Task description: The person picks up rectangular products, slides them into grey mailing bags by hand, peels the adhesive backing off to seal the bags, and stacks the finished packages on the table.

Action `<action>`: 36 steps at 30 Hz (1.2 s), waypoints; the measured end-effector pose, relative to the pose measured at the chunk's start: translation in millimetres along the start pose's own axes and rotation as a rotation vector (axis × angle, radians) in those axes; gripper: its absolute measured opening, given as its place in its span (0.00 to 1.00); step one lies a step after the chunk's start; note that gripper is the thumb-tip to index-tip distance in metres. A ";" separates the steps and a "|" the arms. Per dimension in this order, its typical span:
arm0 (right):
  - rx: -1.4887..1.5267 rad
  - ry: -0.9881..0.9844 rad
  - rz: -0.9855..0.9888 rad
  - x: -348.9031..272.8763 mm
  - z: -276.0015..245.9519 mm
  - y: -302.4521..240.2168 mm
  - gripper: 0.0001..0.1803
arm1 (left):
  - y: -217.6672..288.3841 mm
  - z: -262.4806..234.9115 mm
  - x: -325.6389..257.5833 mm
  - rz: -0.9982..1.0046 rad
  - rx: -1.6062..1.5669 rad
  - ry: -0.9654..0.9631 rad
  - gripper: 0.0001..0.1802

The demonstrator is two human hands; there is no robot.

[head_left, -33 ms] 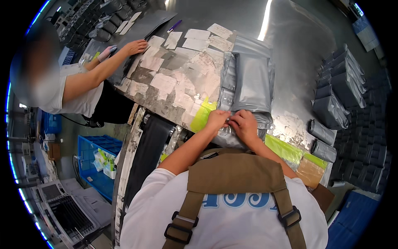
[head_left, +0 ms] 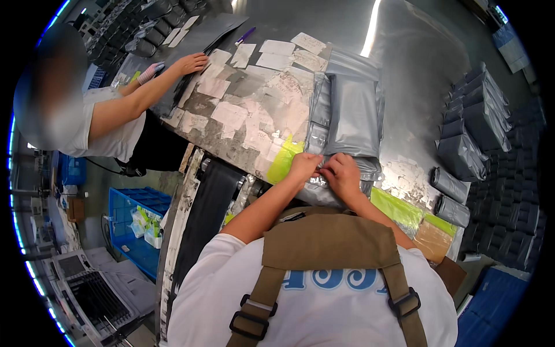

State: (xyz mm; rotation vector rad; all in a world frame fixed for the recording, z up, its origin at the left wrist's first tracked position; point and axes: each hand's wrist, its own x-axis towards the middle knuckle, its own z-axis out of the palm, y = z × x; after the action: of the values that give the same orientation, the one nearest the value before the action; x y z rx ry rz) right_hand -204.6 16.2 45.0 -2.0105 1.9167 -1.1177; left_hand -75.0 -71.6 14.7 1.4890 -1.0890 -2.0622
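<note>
In front of me on the table lies a stack of grey plastic mailing bags, the top one smooth and lying lengthwise away from me. My left hand and my right hand meet at the stack's near end. Both have their fingers closed in a pinch on the edge of a grey plastic bag, thumbs and fingertips almost touching. Exactly which layer they grip is hidden by the fingers. Beside my left hand a bright yellow-green plastic sheet hangs over the table edge.
White paper labels cover the table's left part, with a purple pen beyond. A co-worker's hand rests on dark sheets at left. Stuffed grey bags stand at right. A conveyor belt and blue crate are lower left.
</note>
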 end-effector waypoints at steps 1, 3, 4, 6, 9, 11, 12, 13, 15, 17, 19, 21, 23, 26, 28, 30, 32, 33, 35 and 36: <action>0.007 -0.019 0.018 0.0 0.5 -0.5 0.09 | 0.5 -2.6 0.3 0.015 -0.004 -0.002 0.13; 0.017 -0.064 0.027 -1.4 -2.3 -2.5 0.10 | 2.5 -4.3 1.1 0.075 0.023 0.037 0.13; 0.142 -0.058 0.103 -3.1 -2.8 -3.9 0.10 | 2.6 -6.3 1.1 0.067 0.010 0.020 0.13; 0.388 -0.039 0.254 -5.0 -3.0 -6.8 0.10 | 3.4 -9.9 1.5 0.053 -0.012 -0.018 0.12; 0.245 -0.010 0.214 -1.7 -3.2 -8.7 0.10 | 5.3 -5.4 0.1 0.024 -0.031 -0.012 0.13; 0.210 0.031 0.127 -5.7 -7.1 -2.6 0.08 | 3.1 -4.0 0.2 0.021 -0.061 0.018 0.13; 0.191 0.050 0.082 -7.6 -11.3 1.5 0.08 | 2.2 -4.1 1.0 0.020 -0.076 0.033 0.13; 0.280 0.069 0.113 -14.6 -21.6 4.9 0.06 | 2.3 -5.8 3.0 0.011 -0.075 0.030 0.13; 0.419 0.110 0.166 -39.6 -65.8 3.1 0.05 | -0.9 -13.8 5.2 -0.012 -0.087 0.029 0.12; 0.535 0.139 0.644 -118.9 -121.6 30.1 0.02 | 7.7 -18.0 -4.2 -0.063 -0.050 -0.024 0.12; 0.533 0.348 1.040 -224.3 -197.0 63.7 0.03 | 7.4 -23.7 -2.5 -0.070 -0.031 -0.063 0.11; 0.137 0.048 1.141 -296.8 -255.3 69.3 0.17 | -6.6 -32.9 10.7 -0.047 0.001 -0.091 0.11; -0.968 -0.415 0.873 -326.7 -279.9 49.3 0.35 | -8.4 -37.2 0.0 0.277 0.206 -0.010 0.10; -0.631 -0.298 0.695 -286.8 -281.0 81.6 0.18 | 17.7 -48.1 -18.0 1.067 0.895 0.121 0.15; -0.533 -0.093 0.284 -147.7 -212.4 51.8 0.19 | 34.5 -50.9 -18.4 1.480 1.233 0.022 0.21; -0.482 -0.145 -0.151 -77.6 -164.5 65.4 0.17 | 45.0 -48.7 -9.5 1.624 1.303 -0.268 0.26; -0.453 -0.260 -0.352 -33.9 -135.1 76.4 0.17 | 44.0 -53.5 8.1 1.636 1.397 -0.369 0.23; -0.436 -0.304 -0.408 -22.7 -128.2 85.2 0.16 | 45.4 -54.8 14.7 1.635 1.403 -0.411 0.23; -0.399 -0.410 -0.521 -7.8 -119.3 96.9 0.14 | 46.3 -54.4 23.3 1.622 1.414 -0.434 0.22; -0.371 -0.427 -0.516 -4.6 -119.6 101.4 0.13 | 45.9 -54.6 27.7 1.615 1.399 -0.435 0.22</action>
State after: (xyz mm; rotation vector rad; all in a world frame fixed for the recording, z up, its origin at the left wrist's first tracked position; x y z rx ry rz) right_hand -356.1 47.8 70.1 -2.7656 1.5080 -0.3449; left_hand -41.3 -139.7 24.5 -0.0928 -2.7303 -0.2509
